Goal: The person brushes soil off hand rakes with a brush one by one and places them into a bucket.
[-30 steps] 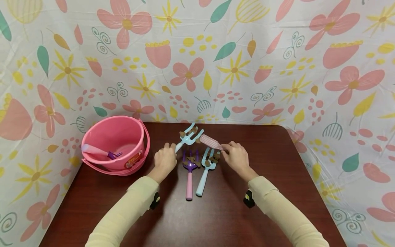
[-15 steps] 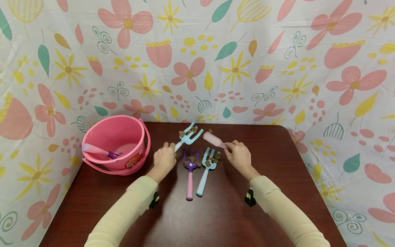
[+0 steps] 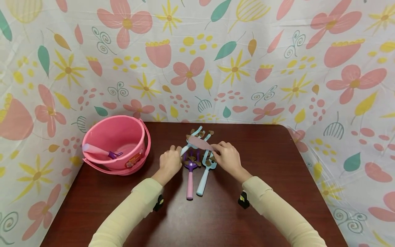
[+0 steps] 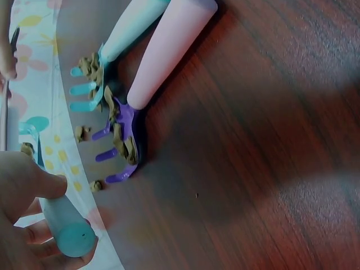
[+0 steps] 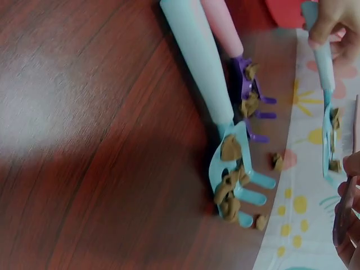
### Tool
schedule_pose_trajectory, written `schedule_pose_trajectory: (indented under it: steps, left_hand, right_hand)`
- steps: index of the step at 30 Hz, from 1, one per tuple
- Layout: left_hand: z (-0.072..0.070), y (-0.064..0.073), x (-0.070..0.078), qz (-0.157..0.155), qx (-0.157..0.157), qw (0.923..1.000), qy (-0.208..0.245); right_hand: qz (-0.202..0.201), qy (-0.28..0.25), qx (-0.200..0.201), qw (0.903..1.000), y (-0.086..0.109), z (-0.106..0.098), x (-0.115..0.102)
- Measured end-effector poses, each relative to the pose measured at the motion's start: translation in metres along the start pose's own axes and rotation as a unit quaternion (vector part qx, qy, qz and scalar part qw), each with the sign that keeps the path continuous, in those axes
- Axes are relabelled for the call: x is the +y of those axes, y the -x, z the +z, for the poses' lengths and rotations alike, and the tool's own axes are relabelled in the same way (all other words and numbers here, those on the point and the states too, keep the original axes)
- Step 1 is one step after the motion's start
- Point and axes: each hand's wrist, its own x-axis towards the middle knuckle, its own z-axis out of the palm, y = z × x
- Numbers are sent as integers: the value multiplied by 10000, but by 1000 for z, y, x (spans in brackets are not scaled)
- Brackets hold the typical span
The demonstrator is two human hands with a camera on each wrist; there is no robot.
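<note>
My left hand (image 3: 170, 161) grips the handle of a light blue garden fork (image 4: 61, 214), whose tines carry brown clay-like lumps. In my right hand (image 3: 228, 157) I hold a thin, flat pink paddle-shaped tool (image 3: 200, 142) by its handle, smooth face up. Its head overlaps the held fork's tines in the head view. Below the hands lie two more forks: a purple one with a pink handle (image 3: 189, 185) and another light blue one (image 3: 202, 184). Brown lumps (image 5: 229, 191) sit on their heads and tines.
A pink bucket (image 3: 135, 140) stands tilted at the left, with a pink-and-purple tool (image 3: 98, 151) inside. Loose brown lumps (image 3: 211, 132) lie on the dark wooden table (image 3: 197, 223). A floral curtain (image 3: 197, 51) borders the back and sides.
My left hand has shifted right and slightly down with its fork. The right hand has moved left, bringing the paddle over the tines, its dotted face turned away and its smooth face up.
</note>
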Motion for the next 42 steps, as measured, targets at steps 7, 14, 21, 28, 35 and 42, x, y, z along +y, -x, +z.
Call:
schedule_pose_trajectory:
  steps: [7,14,21,28,35,42]
  left_hand:
    - [3,2,8,156,4,9999,6]
    - [2,5,12,304,103,9995,80]
    - [-1,8,13,215,-65,9997,-23]
    - [0,9,11,228,-55,9997,-5]
    - [2,10,10,260,-52,9996,-30]
    - [3,12,11,330,85,9994,15]
  right_hand:
    - [-233,48,10,9997,-4,5,-9]
    - [-221,205,-2,9995,-7,7,-8]
    - [-233,257,53,9994,-7,4,-4]
    - [39,284,-67,9996,-10,4,2]
    - [156,245,47,9996,-13,0,6]
    - [236,291,164,9992,-15,-1,9]
